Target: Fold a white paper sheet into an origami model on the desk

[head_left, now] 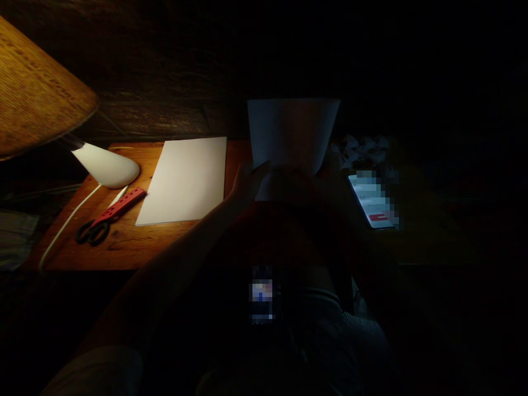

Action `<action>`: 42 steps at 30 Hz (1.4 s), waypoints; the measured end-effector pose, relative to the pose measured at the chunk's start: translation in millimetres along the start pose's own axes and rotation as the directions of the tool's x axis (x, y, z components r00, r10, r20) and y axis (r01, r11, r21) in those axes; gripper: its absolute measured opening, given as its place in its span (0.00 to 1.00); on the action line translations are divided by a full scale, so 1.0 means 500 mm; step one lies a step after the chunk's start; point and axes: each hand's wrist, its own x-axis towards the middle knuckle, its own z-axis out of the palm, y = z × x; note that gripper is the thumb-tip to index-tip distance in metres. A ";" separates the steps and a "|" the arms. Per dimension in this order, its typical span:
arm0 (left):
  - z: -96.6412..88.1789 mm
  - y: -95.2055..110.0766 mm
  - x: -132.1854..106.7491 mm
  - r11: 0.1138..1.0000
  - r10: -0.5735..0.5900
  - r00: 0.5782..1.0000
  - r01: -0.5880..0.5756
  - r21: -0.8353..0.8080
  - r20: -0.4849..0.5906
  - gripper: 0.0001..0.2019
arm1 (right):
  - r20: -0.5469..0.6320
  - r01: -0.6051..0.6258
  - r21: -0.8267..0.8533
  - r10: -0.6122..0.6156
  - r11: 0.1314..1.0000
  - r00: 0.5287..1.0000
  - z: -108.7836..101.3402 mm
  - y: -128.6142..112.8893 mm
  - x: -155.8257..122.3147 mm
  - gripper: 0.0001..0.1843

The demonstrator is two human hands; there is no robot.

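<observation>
A sheet of white paper [289, 132] is raised above the wooden table, tilted up towards me. My left hand [247, 181] is closed on its lower left edge, with the thumb lying over the front. On the lower right side, my right hand [313, 184] grips the same sheet, though deep shadow hides most of its fingers. To the left of my left hand lies a stack of white paper [185, 179], brightly lit.
A lamp [109, 165] with a woven shade and white cord stands at the left. Near it, black-handled scissors [93, 232] lie beside a red strip with cut-outs [119, 206]. At the right are a lit phone [369, 201] and crumpled paper [363, 149] on the table [173, 242].
</observation>
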 end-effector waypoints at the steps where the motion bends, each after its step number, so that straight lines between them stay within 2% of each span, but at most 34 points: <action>1: 0.000 0.003 -0.001 1.000 0.008 1.000 -0.008 0.007 -0.007 0.23 | -0.006 0.017 -0.013 -0.018 1.000 1.000 -0.002 -0.002 -0.001 0.40; 7: 0.004 0.008 -0.007 1.000 0.022 0.999 -0.022 0.022 -0.033 0.19 | -0.006 0.043 -0.035 -0.043 0.998 0.999 -0.003 -0.011 -0.007 0.39; 18: 0.009 0.006 -0.011 0.999 0.035 0.999 -0.034 0.039 -0.034 0.20 | 0.004 0.015 -0.009 -0.015 1.000 1.000 0.002 -0.013 -0.008 0.37; 24: 0.011 0.005 -0.011 0.997 0.058 0.997 -0.054 0.063 -0.051 0.19 | -0.041 0.019 0.003 -0.019 1.000 0.999 0.010 0.000 -0.004 0.38; 33: 0.014 0.022 -0.012 0.995 0.061 0.997 -0.057 0.081 -0.049 0.21 | -0.039 -0.092 -0.030 0.090 0.995 0.995 -0.004 -0.045 -0.016 0.36; 38: 0.017 0.025 -0.014 0.998 0.012 0.999 -0.008 0.066 -0.053 0.19 | -0.026 -0.166 0.066 0.168 0.984 0.985 0.000 -0.054 -0.012 0.32; 42: 0.015 0.024 -0.013 0.997 -0.063 0.996 0.066 0.050 -0.060 0.18 | -0.058 -0.206 0.162 0.218 0.965 0.974 0.015 -0.048 -0.008 0.33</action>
